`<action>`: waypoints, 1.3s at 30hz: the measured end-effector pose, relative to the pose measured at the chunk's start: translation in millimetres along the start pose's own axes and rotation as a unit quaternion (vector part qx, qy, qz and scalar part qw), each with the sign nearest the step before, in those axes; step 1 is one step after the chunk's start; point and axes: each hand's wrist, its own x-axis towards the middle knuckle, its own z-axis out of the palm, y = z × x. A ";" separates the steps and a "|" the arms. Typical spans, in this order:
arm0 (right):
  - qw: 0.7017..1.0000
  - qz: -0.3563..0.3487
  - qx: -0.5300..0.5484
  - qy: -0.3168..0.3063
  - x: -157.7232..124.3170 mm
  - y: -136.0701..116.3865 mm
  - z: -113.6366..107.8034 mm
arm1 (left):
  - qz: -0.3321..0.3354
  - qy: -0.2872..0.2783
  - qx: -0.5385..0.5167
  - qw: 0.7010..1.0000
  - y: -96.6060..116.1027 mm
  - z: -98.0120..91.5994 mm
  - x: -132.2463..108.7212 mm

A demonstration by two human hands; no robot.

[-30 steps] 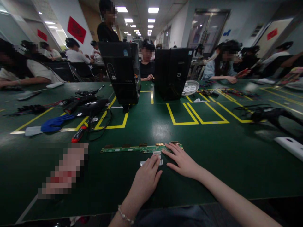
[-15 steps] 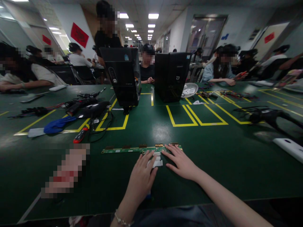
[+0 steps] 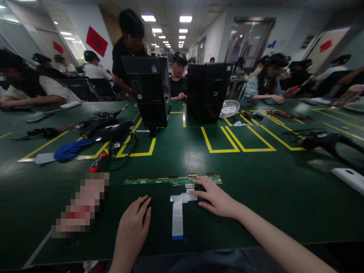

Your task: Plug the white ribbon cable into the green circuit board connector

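A long, narrow green circuit board [image 3: 153,181] lies crosswise on the green table in front of me. From its front edge a white flat ribbon cable [image 3: 178,218] runs toward me, folded near the board and ending in a blue tip. My right hand [image 3: 214,195] rests with fingers spread over the right part of the board and the cable's folded upper end. It touches them without gripping. To the left of the cable, my left hand [image 3: 133,223] lies on the table, fingers stretched out and holding nothing.
Two black computer towers [image 3: 209,93] stand upright at the middle back. On the left lie a blue glove [image 3: 71,149], a red-and-black screwdriver [image 3: 98,163] and black cables. A white device [image 3: 349,181] and a black stand-like part [image 3: 321,140] are at right. Other people sit around.
My left hand has moved left off the board and ribbon cable, uncovering the cable down to its blue tip. My right hand stays almost in place.
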 end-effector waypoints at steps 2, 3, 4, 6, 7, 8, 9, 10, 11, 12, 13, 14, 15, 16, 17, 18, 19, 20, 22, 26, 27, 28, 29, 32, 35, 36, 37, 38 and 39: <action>1.000 0.005 0.001 -0.011 1.7 -0.1 -0.5 | -0.003 -0.001 0.001 1.000 2.2 0.6 2.2; 1.000 0.009 0.001 -0.016 2.1 0.0 -0.4 | -0.006 -0.002 0.002 1.000 3.5 0.8 3.4; 1.000 0.014 0.000 -0.020 2.3 0.1 -0.2 | -0.009 -0.003 0.002 1.000 4.6 0.9 4.5; 0.999 0.021 -0.001 -0.026 2.4 0.3 0.6 | -0.015 -0.007 0.001 1.000 5.7 1.1 5.5; 0.999 0.025 0.001 -0.028 2.3 0.4 1.1 | -0.018 -0.009 0.001 1.000 5.8 1.2 5.5; 0.999 0.028 0.003 -0.030 2.2 0.5 1.4 | -0.021 -0.011 -0.001 1.000 5.7 1.3 5.3; 0.999 0.031 0.006 -0.032 2.2 0.6 1.4 | -0.023 -0.012 -0.003 1.000 5.3 1.5 4.9; 0.999 0.034 0.009 -0.035 2.2 0.7 1.1 | -0.024 -0.013 -0.005 1.000 5.0 1.8 4.5; 0.998 0.037 0.013 -0.039 2.2 0.8 0.4 | -0.025 -0.014 -0.006 1.000 4.6 2.0 4.1; 0.998 0.038 0.016 -0.043 2.3 0.9 -0.6 | -0.024 -0.014 -0.006 1.000 4.4 2.2 3.9; 0.998 0.038 0.018 -0.047 2.4 1.1 -2.0 | -0.025 -0.014 -0.006 1.000 4.3 2.3 3.8; 0.998 0.036 0.020 -0.051 2.6 1.2 -3.6 | -0.026 -0.015 -0.006 1.000 4.3 2.3 3.7; 0.998 0.034 0.021 -0.055 2.8 1.4 -5.4 | -0.028 -0.015 -0.007 0.999 4.4 2.1 3.7; 0.998 0.032 0.021 -0.060 3.0 1.6 -7.2 | -0.029 -0.016 -0.008 0.999 4.5 2.0 3.8; 0.997 0.029 0.020 -0.064 3.1 1.7 -8.9 | -0.030 -0.017 -0.009 0.999 4.7 1.8 3.9; 0.997 0.026 0.019 -0.068 3.1 1.7 -10.6 | -0.031 -0.017 -0.010 0.999 4.8 1.6 3.9; 0.997 0.024 0.018 -0.071 2.8 1.6 -12.1 | -0.032 -0.016 -0.012 0.999 4.9 1.4 3.9; 0.997 0.023 0.018 -0.074 1.9 1.3 -13.6 | -0.032 -0.015 -0.014 0.999 5.0 1.3 4.0; 0.996 0.030 0.014 -0.077 -2.1 0.5 -16.4 | -0.032 -0.012 -0.016 0.999 5.1 1.1 4.1; 0.995 0.070 -0.011 -0.077 -24.1 1.3 -20.4 | -0.035 -0.014 -0.016 0.999 4.9 1.4 4.2; 0.993 0.084 -0.022 -0.074 -32.7 2.7 -20.6 | -0.035 -0.015 -0.015 0.999 4.7 1.5 4.2; 0.992 0.102 -0.034 -0.070 -42.4 4.8 -20.4 | -0.036 -0.016 -0.015 0.999 4.6 1.7 4.1; 0.989 0.122 -0.048 -0.064 -52.9 7.5 -19.7 | -0.036 -0.016 -0.015 0.999 4.5 1.9 4.1; 0.976 0.192 -0.096 -0.029 -87.5 19.5 -15.3 | -0.040 -0.016 -0.017 0.999 4.5 1.8 4.1; 0.953 0.262 -0.148 0.027 -122.2 36.4 -9.6 | -0.043 -0.017 -0.021 0.999 5.0 0.9 4.4; 0.943 0.286 -0.165 0.044 -132.9 42.7 -7.8 | -0.043 -0.018 -0.022 0.999 5.2 0.5 4.5; 0.931 0.312 -0.181 0.059 -143.1 49.2 -6.4 | -0.043 -0.018 -0.022 0.999 5.3 0.2 4.6; 0.918 0.338 -0.195 0.072 -152.6 55.7 -5.2 | -0.044 -0.019 -0.022 0.999 5.4 -0.1 4.7; 0.905 0.364 -0.206 0.081 -161.5 62.1 -4.5 | -0.044 -0.021 -0.021 0.999 5.5 -0.3 4.8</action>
